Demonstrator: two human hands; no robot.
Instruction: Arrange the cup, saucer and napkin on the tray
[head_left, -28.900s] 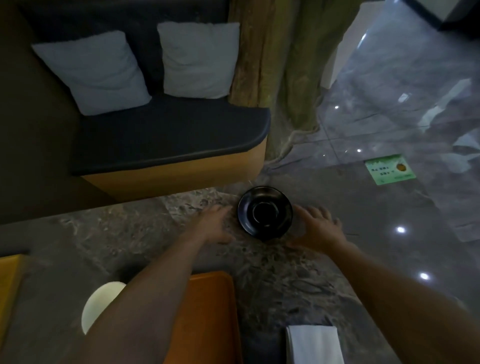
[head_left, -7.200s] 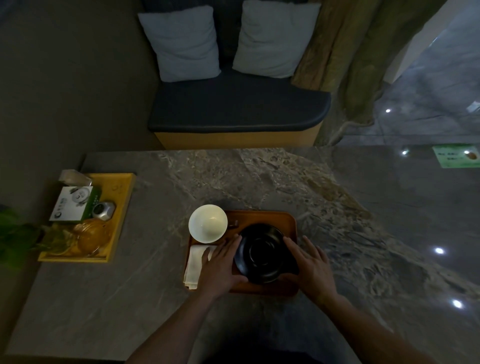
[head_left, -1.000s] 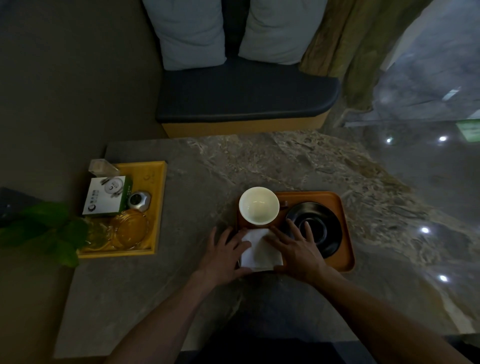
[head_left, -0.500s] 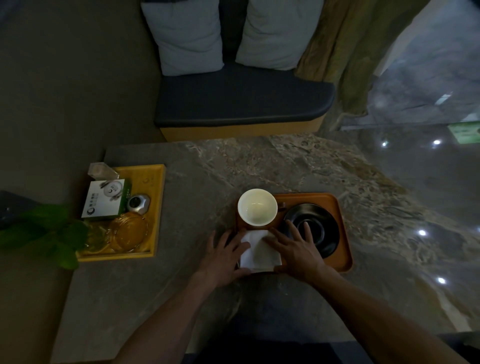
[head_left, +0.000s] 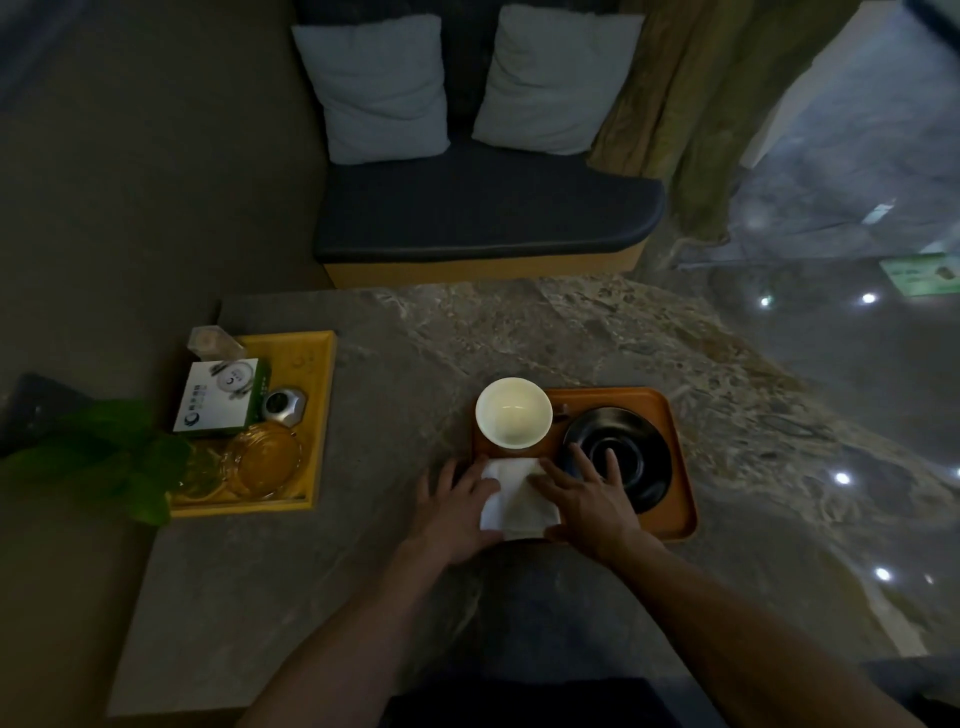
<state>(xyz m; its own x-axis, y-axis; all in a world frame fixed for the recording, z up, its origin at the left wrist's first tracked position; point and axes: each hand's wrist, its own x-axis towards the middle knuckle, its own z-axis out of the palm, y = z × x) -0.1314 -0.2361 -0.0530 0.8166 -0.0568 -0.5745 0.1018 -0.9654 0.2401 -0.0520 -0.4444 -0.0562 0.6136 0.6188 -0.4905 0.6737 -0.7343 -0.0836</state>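
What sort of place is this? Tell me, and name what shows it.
Probably a cafe or hotel lounge, though I can't be sure. A cushioned bench with two pillows faces a stone table, the floor is polished marble, and a yellow tray holds an ashtray and a boxed item.

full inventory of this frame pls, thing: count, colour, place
cup: 1, white, far-left corner of orange tray
saucer: 1, black, right half of orange tray
napkin: 1, white, folded, near-left of orange tray
orange tray: 1, on the stone table
table: 1, grey-brown stone
yellow tray: 1, left on table, holds box, glassware, small items
box: 1, white-green
plant: 1, green, far left
cushions: 2, pale, on dark bench
left hand: flat on napkin's left edge
right hand: flat on napkin's right edge, over the saucer
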